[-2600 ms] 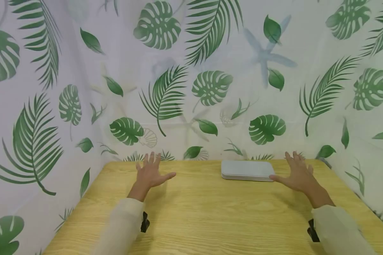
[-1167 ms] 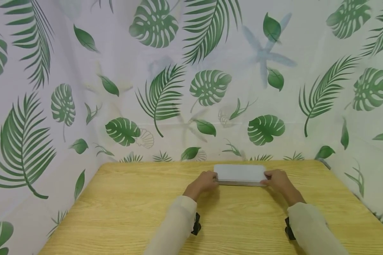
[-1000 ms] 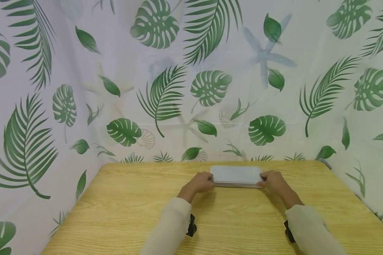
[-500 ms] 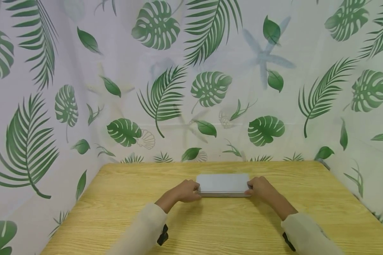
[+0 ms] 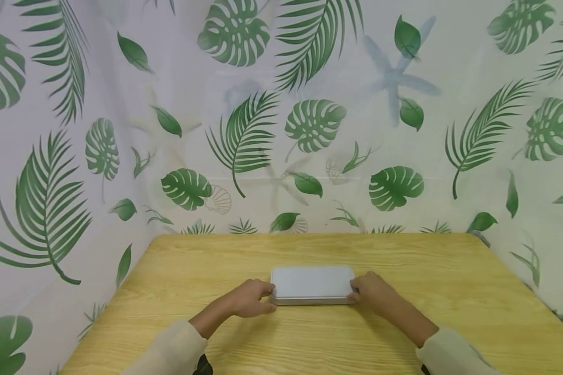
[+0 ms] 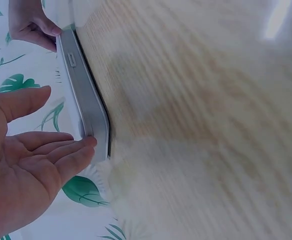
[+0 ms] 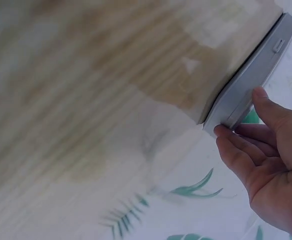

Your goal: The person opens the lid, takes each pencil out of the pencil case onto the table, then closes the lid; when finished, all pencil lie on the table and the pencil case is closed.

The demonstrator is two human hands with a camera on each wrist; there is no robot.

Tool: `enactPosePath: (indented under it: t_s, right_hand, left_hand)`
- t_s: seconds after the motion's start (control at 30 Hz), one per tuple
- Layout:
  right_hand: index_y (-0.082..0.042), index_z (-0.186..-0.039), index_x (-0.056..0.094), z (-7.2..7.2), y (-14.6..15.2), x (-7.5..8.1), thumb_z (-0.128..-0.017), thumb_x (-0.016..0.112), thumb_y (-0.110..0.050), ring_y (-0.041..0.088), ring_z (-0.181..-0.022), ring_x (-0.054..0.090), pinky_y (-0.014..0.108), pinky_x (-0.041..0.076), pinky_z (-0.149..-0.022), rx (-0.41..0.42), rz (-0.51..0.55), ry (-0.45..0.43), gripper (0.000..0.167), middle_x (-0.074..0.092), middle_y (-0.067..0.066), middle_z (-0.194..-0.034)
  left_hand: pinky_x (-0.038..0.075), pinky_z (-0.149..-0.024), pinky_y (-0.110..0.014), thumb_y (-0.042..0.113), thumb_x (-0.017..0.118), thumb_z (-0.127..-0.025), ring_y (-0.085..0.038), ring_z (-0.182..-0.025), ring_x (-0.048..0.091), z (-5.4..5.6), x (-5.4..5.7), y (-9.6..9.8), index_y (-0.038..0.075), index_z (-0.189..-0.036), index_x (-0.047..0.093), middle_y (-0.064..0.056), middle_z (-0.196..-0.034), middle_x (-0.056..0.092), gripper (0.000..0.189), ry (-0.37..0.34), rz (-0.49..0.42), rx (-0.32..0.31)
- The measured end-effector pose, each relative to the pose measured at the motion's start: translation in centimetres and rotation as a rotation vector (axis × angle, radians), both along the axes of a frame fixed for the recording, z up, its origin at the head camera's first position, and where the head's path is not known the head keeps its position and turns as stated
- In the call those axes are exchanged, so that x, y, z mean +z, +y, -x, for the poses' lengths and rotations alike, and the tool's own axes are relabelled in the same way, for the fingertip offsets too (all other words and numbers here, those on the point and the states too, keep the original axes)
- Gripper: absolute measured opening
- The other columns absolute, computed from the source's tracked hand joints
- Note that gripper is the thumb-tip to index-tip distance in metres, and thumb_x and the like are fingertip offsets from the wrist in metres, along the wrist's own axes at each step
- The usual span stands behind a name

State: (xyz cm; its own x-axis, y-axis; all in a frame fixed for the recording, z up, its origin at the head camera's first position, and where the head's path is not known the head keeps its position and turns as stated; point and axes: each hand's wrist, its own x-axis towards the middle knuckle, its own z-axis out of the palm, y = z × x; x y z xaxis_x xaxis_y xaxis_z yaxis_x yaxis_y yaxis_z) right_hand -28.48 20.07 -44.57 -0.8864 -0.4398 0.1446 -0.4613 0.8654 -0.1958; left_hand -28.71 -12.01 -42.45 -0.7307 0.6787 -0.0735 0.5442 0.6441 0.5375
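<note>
A flat light-grey case (image 5: pixel 312 283) with rounded corners lies on the wooden table, its long front side facing me. A small latch-like detail (image 6: pixel 72 59) shows on that front side in the left wrist view. My left hand (image 5: pixel 249 298) is at the case's left end; its fingertips touch the end while the thumb stands off, fingers fairly straight. At the opposite end, my right hand (image 5: pixel 374 292) holds the corner, thumb (image 7: pixel 260 95) against the front side and fingertips at the end face.
The wood-grain table (image 5: pixel 192 255) reaches back to a white curtain (image 5: pixel 262 208) printed with green leaves, which also hangs at both sides. Dark straps (image 5: pixel 203 365) show at the cuffs of the pale sleeves (image 5: pixel 171 350).
Both hands came in from apart, took the case by its ends and brought it nearer and leftward from the back of the table. The left thumb and fingers have since loosened.
</note>
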Motion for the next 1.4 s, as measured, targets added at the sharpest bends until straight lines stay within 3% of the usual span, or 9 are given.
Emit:
enactPosePath:
  t_s: [0.3, 0.43, 0.53, 0.6, 0.67, 0.8, 1.07, 1.23, 1.4]
  right_hand:
    - [-0.011, -0.058, 0.048, -2.5, -1.3, 0.3, -0.078, 0.074, -0.021, 0.003, -0.053, 0.030, 0.017, 0.028, -0.047, 0.080, -0.017, 0.066, 0.034, 0.045, -0.006, -0.054]
    - [-0.010, -0.060, 0.051, -3.1, -1.7, 0.3, -0.079, 0.075, -0.020, 0.005, -0.052, 0.035, 0.018, 0.032, -0.047, 0.044, -0.009, 0.065, 0.032, 0.050, -0.003, -0.056]
    - [-0.002, -0.074, 0.063, -3.1, -2.2, 0.6, -0.079, 0.074, -0.024, 0.016, -0.060, 0.059, 0.024, 0.048, -0.053, 0.025, -0.040, 0.109, 0.026, 0.067, 0.011, -0.075]
    - [0.005, -0.092, 0.066, -3.0, -2.6, 0.8, -0.080, 0.073, -0.028, 0.029, -0.078, 0.068, 0.033, 0.056, -0.065, 0.041, -0.076, 0.148, 0.036, 0.069, 0.023, -0.097]
    - [0.009, -0.112, 0.063, -2.9, -3.1, 0.9, -0.081, 0.072, -0.031, 0.037, -0.099, 0.066, 0.041, 0.056, -0.080, 0.080, -0.098, 0.178, 0.052, 0.061, 0.030, -0.119]
    - [0.009, -0.127, 0.054, -2.6, -4.1, 0.9, -0.085, 0.068, -0.038, 0.037, -0.119, 0.056, 0.044, 0.050, -0.094, 0.161, -0.101, 0.175, 0.065, 0.053, 0.026, -0.134]
    - [0.009, -0.134, 0.046, -1.8, -5.5, -0.4, -0.094, 0.050, -0.049, 0.034, -0.127, 0.051, 0.044, 0.045, -0.102, 0.264, -0.271, 0.222, 0.070, 0.051, 0.024, -0.136]
    - [0.008, -0.127, 0.053, -1.3, -6.4, -1.8, -0.095, 0.046, -0.051, 0.033, -0.118, 0.058, 0.040, 0.051, -0.094, 0.281, -0.383, 0.287, 0.067, 0.058, 0.023, -0.128]
    - [0.008, -0.117, 0.061, -1.2, -6.9, -2.3, -0.094, 0.048, -0.051, 0.033, -0.107, 0.064, 0.037, 0.056, -0.083, 0.304, -0.473, 0.418, 0.065, 0.065, 0.024, -0.116]
  left_hand:
    - [0.050, -0.096, -0.045, 0.024, 0.061, -0.092, -0.037, -0.119, 0.057, -2.2, -0.1, -1.9, -0.009, -0.131, 0.050, -0.024, -0.134, 0.054, 0.052, -0.061, -0.031, 0.013]
    - [0.049, -0.097, -0.047, 0.026, 0.063, -0.091, -0.038, -0.121, 0.055, -2.5, 0.1, -2.1, -0.008, -0.132, 0.050, -0.024, -0.134, 0.053, 0.054, -0.068, -0.025, 0.022]
    - [0.047, -0.099, -0.049, 0.026, 0.065, -0.090, -0.039, -0.122, 0.053, -2.1, 0.0, -2.1, -0.010, -0.134, 0.046, -0.027, -0.135, 0.051, 0.060, -0.042, -0.025, 0.068]
    - [0.044, -0.101, -0.051, 0.027, 0.068, -0.088, -0.041, -0.125, 0.051, -1.6, -0.2, -2.2, -0.011, -0.136, 0.043, -0.028, -0.137, 0.049, 0.066, -0.020, -0.035, 0.107]
    - [0.042, -0.103, -0.052, 0.028, 0.070, -0.086, -0.041, -0.128, 0.047, -0.9, -0.5, -2.2, -0.010, -0.139, 0.039, -0.027, -0.140, 0.046, 0.072, -0.015, -0.042, 0.145]
    - [0.039, -0.105, -0.052, 0.031, 0.077, -0.080, -0.040, -0.132, 0.043, 0.4, -1.3, -2.2, -0.006, -0.144, 0.032, -0.025, -0.145, 0.041, 0.087, -0.021, -0.043, 0.176]
    - [0.035, -0.110, -0.049, 0.036, 0.086, -0.067, -0.037, -0.139, 0.034, 2.2, -2.7, -1.7, -0.003, -0.148, 0.026, -0.021, -0.151, 0.032, 0.108, -0.058, -0.035, 0.169]
    - [0.033, -0.112, -0.047, 0.036, 0.087, -0.066, -0.036, -0.138, 0.034, 2.3, -3.4, -0.9, -0.008, -0.145, 0.028, -0.022, -0.149, 0.035, 0.107, -0.039, -0.026, 0.157]
    - [0.040, -0.106, -0.045, 0.033, 0.084, -0.069, -0.033, -0.129, 0.045, 2.4, -3.5, -0.3, -0.009, -0.142, 0.032, -0.022, -0.142, 0.043, 0.100, 0.010, -0.010, 0.136]
